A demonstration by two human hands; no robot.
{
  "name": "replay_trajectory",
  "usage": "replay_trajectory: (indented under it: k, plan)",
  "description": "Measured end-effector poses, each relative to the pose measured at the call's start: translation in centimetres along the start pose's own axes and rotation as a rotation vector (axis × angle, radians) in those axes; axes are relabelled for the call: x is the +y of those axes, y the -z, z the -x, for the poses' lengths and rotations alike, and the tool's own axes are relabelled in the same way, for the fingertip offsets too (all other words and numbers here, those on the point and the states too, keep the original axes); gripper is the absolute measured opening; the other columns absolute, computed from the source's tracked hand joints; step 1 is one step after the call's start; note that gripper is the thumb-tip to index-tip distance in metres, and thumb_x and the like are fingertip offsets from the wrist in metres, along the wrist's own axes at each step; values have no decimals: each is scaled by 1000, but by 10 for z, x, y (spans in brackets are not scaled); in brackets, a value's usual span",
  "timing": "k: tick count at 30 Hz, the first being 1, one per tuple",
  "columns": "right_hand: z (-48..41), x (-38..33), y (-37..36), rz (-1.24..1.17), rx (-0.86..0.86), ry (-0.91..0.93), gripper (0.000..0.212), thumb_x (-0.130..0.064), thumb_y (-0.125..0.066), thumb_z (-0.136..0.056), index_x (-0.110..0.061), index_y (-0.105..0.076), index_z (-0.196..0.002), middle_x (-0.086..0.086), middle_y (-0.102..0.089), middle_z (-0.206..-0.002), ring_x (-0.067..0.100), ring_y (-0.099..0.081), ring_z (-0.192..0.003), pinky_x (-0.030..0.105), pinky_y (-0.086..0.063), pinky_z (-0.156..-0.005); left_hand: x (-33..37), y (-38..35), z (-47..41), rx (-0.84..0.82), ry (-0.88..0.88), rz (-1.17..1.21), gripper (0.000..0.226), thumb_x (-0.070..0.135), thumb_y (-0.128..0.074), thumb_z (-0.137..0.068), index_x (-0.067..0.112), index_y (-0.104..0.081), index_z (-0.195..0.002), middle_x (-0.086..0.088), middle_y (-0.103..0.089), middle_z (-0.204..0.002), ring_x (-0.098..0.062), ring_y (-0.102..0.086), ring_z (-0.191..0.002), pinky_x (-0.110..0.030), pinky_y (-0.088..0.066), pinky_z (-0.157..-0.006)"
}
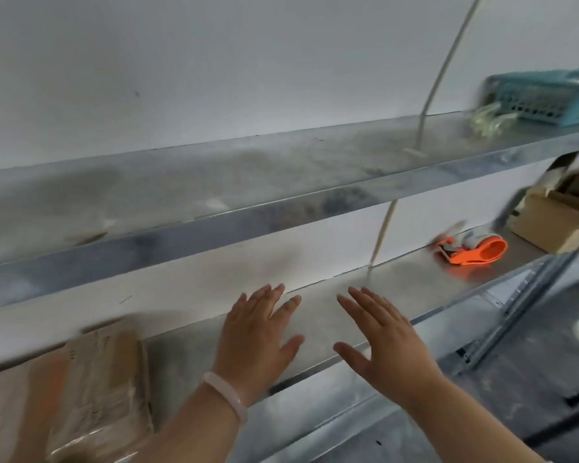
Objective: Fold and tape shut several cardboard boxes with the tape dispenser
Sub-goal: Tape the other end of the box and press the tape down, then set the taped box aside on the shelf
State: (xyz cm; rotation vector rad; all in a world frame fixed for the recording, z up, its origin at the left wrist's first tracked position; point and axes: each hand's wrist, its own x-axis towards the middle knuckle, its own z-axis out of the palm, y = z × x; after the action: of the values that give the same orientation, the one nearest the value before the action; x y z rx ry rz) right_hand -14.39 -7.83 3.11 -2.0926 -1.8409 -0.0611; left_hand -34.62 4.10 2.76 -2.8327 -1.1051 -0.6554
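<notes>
The orange plastic tape dispenser (472, 251) lies well right of both empty, spread hands, nearer the right hand (386, 342) than the left hand (258, 339).

Soft, even light on my feed, no harsh glare. Motion blur smears everything, worst at the right end of the upper shelf (214, 182): the blue basket (542, 98) on it, the cardboard box (549, 222) below. Faint shadow under its edge.
</notes>
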Motion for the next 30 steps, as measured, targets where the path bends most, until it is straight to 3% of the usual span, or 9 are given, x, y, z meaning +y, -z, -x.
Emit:
replay_trajectory:
  k: [4, 7, 10, 12, 15, 19, 23, 27, 30]
  plan:
    - [30, 78, 39, 9, 62, -119, 73, -75, -22, -87, -43, -13, -152, -24, -2, -154, -3, 5, -144, 21, 5, -115, 78, -28, -52, 25, -96, 64, 53, 55, -49, -84, 33, -56, -132, 5, -52, -141, -18, -48, -132, -43, -37, -109]
    - [59, 144, 72, 29, 108, -204, 71, -73, -26, -86, -48, -12, -150, -29, 0, -153, -9, 10, -140, 18, 7, -115, 152, -48, -90, 47, -161, 158, 54, 57, -45, -84, 32, -58, -130, 5, -53, -140, -19, -49, -130, -45, -41, -107]
    - [88, 213, 102, 17, 148, -320, 71, -73, -29, -84, -44, -24, -149, -25, -15, -153, -7, 0, -141, 22, -2, -116, 229, -68, -127, 98, -247, 237, 52, 56, -49, -83, 29, -63, -124, 3, -59, -133, -20, -55, -123, -47, -47, -100]
    - [108, 255, 117, 33, 137, -394, 76, -75, -24, -82, -43, -22, -150, -24, -13, -155, -3, -2, -146, 28, -9, -122, 276, -81, -149, 121, -295, 284, 50, 53, -53, -83, 27, -63, -124, 3, -58, -132, -21, -56, -121, -47, -49, -97]
    - [134, 308, 134, 52, 176, -491, 72, -71, -33, -85, -40, -29, -150, -19, -25, -157, 3, -17, -147, 37, -25, -120, 336, -96, -179, 112, -339, 355, 52, 52, -56, -83, 30, -58, -130, 4, -56, -134, -21, -55, -120, -45, -51, -94]
    - [147, 357, 154, 47, 215, -584, 75, -74, -25, -79, -45, -23, -148, -26, -16, -154, 0, -13, -146, 32, -17, -121, 392, -116, -216, 90, -400, 413, 52, 52, -55, -83, 30, -58, -130, 4, -57, -133, -21, -56, -119, -39, -50, -93]
    - [146, 399, 161, 29, 206, -635, 72, -70, -37, -82, -43, -27, -148, -24, -16, -154, 0, -15, -146, 27, -17, -119, 425, -147, -256, 57, -405, 456, 51, 53, -53, -86, 31, -54, -132, 5, -54, -136, -19, -52, -125, -42, -48, -100]
    - [131, 454, 161, 2, 213, -665, 68, -63, -47, -80, -34, -45, -141, -14, -42, -147, 7, -34, -137, 36, -37, -106, 454, -186, -302, 37, -416, 460, 52, 56, -47, -88, 32, -53, -133, 6, -54, -137, -18, -51, -127, -41, -47, -102]
    - [103, 498, 164, 31, 205, -695, 71, -71, -38, -85, -44, -21, -149, -26, -13, -153, -2, -10, -146, 25, -18, -117, 471, -217, -347, -2, -409, 471, 52, 58, -43, -89, 34, -50, -135, 7, -53, -139, -17, -49, -129, -42, -47, -102]
